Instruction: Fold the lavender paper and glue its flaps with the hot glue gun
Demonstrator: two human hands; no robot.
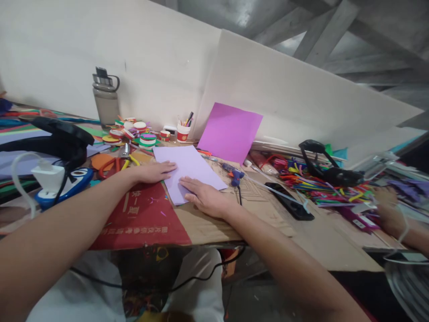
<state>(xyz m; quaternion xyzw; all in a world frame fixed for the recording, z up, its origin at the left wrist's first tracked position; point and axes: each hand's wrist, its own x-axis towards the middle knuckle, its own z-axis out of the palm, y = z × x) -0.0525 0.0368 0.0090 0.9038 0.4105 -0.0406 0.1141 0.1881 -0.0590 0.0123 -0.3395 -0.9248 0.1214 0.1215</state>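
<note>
A light purple sheet of paper (191, 163) lies on the cardboard-covered table in front of me. My left hand (156, 172) rests flat on its left edge, fingers pointing right. On the lower part of the same sheet, my right hand (204, 197) lies with fingers extended. Neither hand grips anything. Just right of the paper is a blue glue gun (234, 175) with a black cable. A brighter purple sheet (229, 132) leans against the white wall behind. Scissors with orange-red handles (110, 169) and yellow-handled pliers (129, 158) sit left of the paper.
A water bottle (106, 100), paper cup of pens (183, 133) and small decorated rounds (140, 129) stand behind. At left is a power strip (63, 188); at right, a black phone (290, 201), colourful pipe cleaners (315, 188) and another person's hand (389, 210).
</note>
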